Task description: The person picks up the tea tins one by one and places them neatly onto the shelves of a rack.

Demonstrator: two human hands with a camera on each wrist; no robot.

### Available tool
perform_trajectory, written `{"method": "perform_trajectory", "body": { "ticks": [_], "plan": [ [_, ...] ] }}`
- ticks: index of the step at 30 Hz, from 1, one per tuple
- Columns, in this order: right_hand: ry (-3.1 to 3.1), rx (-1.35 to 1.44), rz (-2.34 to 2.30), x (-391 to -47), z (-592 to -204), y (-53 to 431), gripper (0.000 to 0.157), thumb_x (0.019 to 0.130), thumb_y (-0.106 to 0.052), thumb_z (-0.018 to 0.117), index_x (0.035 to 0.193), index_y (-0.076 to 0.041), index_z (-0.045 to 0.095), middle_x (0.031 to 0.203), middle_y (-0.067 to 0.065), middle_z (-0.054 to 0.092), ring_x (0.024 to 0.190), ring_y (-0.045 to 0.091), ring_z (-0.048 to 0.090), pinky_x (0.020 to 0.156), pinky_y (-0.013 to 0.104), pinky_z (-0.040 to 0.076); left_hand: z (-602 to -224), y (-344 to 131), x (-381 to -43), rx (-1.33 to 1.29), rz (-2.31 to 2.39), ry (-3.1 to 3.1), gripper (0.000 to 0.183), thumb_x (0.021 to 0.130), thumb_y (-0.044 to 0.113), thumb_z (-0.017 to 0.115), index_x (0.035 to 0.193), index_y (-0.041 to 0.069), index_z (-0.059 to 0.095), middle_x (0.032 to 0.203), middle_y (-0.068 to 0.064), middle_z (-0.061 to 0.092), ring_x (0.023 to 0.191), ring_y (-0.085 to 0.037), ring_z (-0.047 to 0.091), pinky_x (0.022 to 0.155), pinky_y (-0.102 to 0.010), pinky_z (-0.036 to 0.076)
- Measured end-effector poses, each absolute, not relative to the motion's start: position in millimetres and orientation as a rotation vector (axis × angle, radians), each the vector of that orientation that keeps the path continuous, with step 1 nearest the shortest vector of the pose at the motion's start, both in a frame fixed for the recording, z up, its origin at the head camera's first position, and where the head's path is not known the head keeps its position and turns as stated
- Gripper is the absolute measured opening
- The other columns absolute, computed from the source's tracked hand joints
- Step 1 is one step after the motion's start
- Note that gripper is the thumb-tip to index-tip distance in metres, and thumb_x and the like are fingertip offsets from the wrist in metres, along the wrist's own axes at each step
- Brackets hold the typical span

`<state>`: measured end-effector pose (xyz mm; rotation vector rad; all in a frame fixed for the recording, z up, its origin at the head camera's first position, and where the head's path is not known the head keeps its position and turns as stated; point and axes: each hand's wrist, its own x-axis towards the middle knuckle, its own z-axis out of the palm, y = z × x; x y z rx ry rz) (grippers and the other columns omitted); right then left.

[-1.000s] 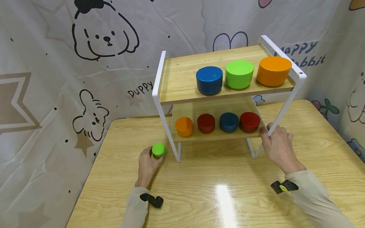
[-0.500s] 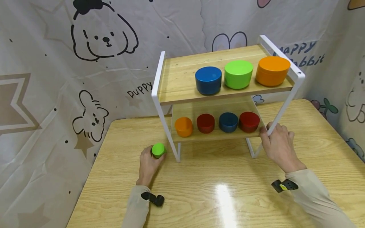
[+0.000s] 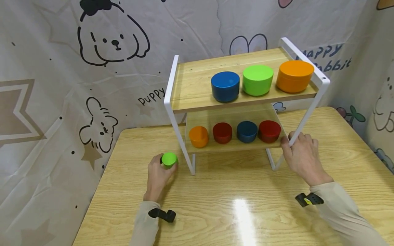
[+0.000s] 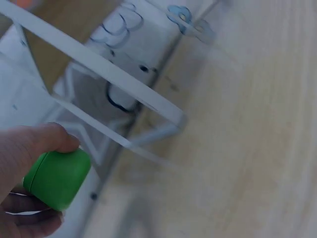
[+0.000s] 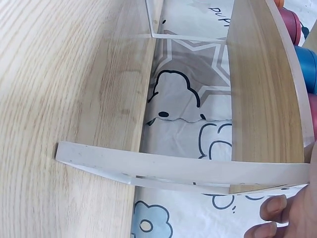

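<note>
My left hand grips a small green round tin just left of the rack's left leg. In the left wrist view, thumb and fingers curl round this tin, and a thin lid seam shows near the palm. My right hand holds the right front post of a two-tier rack, at lower-shelf height. The right wrist view shows only some fingertips of this hand beside the white frame; its thumb is out of sight there.
On the upper shelf stand blue, lime green and orange tins. The lower shelf bears an orange tin, two red tins and a blue tin. A printed cloth hangs behind the wooden table.
My left hand has shifted slightly left and up in the head view with the green tin in its grip. The right hand keeps its hold on the rack post.
</note>
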<state>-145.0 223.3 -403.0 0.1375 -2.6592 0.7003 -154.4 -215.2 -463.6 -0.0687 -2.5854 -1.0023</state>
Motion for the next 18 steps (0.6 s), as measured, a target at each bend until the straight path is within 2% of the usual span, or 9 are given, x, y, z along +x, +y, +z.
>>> {"method": "perform_trajectory", "body": {
  "ticks": [5,11,18],
  "plan": [
    [-2.662,0.144,0.694,-145.3,-402.7,223.6,0.035,0.1,-0.025,0.036,0.07,-0.01,0.046,0.066,0.01,0.043,0.068,0.036,0.04,0.064,0.046,0.024,-434.1,-210.3,-151.2,-0.164,-1.012,-2.528,0.043,0.074,0.015,0.08,0.105,-0.008,0.061,0.097,-0.02,0.065,0.087,-0.032,0.063,0.075,-0.046,0.054],
    [-2.664,0.144,0.696,-145.3,-402.9,223.7,0.036,0.1,-0.025,0.035,0.069,-0.01,0.046,0.066,0.009,0.043,0.066,0.035,0.04,0.064,0.045,0.024,-400.8,-203.6,-145.6,-0.228,-1.0,-2.501,0.04,0.075,0.019,0.079,0.104,-0.004,0.064,0.095,-0.015,0.066,0.083,-0.026,0.063,0.072,-0.039,0.053],
    [-2.662,0.148,0.713,-145.5,-403.8,223.5,0.036,0.1,-0.025,0.035,0.069,-0.01,0.047,0.065,0.009,0.043,0.066,0.035,0.041,0.063,0.045,0.023,-361.9,-197.3,-135.5,-0.267,-0.977,-2.412,0.044,0.075,0.02,0.08,0.107,-0.006,0.064,0.096,-0.017,0.067,0.083,-0.028,0.063,0.071,-0.04,0.053]
  ]
}}
